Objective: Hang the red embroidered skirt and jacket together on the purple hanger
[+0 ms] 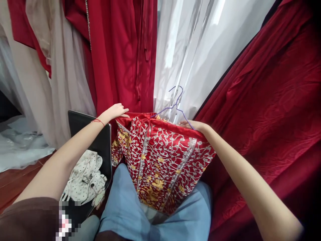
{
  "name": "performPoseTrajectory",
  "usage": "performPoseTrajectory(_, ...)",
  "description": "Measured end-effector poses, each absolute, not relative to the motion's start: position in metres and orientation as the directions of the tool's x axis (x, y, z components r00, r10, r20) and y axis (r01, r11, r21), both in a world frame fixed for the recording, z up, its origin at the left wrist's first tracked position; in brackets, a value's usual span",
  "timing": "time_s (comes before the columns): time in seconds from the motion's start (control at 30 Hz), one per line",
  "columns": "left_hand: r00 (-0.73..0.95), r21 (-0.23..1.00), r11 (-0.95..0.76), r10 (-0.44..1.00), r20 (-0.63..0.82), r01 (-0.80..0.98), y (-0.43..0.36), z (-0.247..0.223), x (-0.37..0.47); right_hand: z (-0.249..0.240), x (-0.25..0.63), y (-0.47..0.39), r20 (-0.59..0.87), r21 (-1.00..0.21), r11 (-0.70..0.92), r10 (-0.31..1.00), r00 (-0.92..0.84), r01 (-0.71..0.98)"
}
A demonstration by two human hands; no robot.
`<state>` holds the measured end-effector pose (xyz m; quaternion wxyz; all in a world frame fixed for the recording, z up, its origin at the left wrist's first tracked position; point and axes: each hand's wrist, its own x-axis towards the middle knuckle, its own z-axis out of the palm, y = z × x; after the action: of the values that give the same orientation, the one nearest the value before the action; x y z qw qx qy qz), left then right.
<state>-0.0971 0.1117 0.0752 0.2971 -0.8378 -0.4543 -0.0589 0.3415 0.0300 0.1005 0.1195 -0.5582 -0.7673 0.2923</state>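
Note:
A red embroidered skirt (pixel 160 157) with silver scrolls, gold motifs and a plain red waistband hangs down over my knees. My left hand (pixel 117 111) grips the waistband at its left end, with some fingers stretched out along the top edge. At the other end, my right hand (pixel 192 126) is closed on the waistband, its fingers partly hidden behind the fabric. A purple wire hanger (pixel 173 106) stands up from the waistband, its hook free of any rail. One hanger arm crosses in front of my right hand; both arm ends meet the waistband. A thin red tie hangs at the skirt's front.
Red garments (pixel 120 50) and beige tulle (pixel 62 73) hang ahead on the left. A large red patterned cloth (pixel 271 127) slopes down on the right. Beside my left leg, a black chair (pixel 87 124) holds white dotted fabric (pixel 87 177). White tulle (pixel 22 144) lies on the wooden floor.

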Motion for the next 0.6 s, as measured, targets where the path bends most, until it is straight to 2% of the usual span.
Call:
performPoseTrajectory(0.13,0.68,-0.471,-0.516,0.67,0.298,0.715,0.112,0.087,-0.099,0.103,0.351,0.032,-0.044,-0.546,0.298,0.923,-0.383,0.783)
performPoseTrajectory(0.23,0.666,-0.421,-0.523,0.649,0.367,0.741,0.108,0.103,-0.078,0.111,0.352,0.023,0.04,-0.487,0.307,0.943,-0.33,0.818)
performPoseTrajectory(0.4,0.586,-0.392,-0.436,0.612,0.531,0.81,0.075,0.119,-0.03,0.116,0.37,-0.003,0.258,-0.368,0.19,0.961,-0.097,0.91)
performPoseTrajectory(0.5,0.567,-0.352,-0.445,0.635,0.524,0.824,0.05,0.113,-0.005,0.105,0.383,-0.021,0.427,-0.333,0.112,0.903,0.044,0.936)
performPoseTrajectory(0.6,0.455,-0.255,-0.378,0.761,0.462,0.89,0.038,0.098,0.006,0.09,0.377,-0.035,0.531,-0.244,0.025,0.84,0.112,0.969)
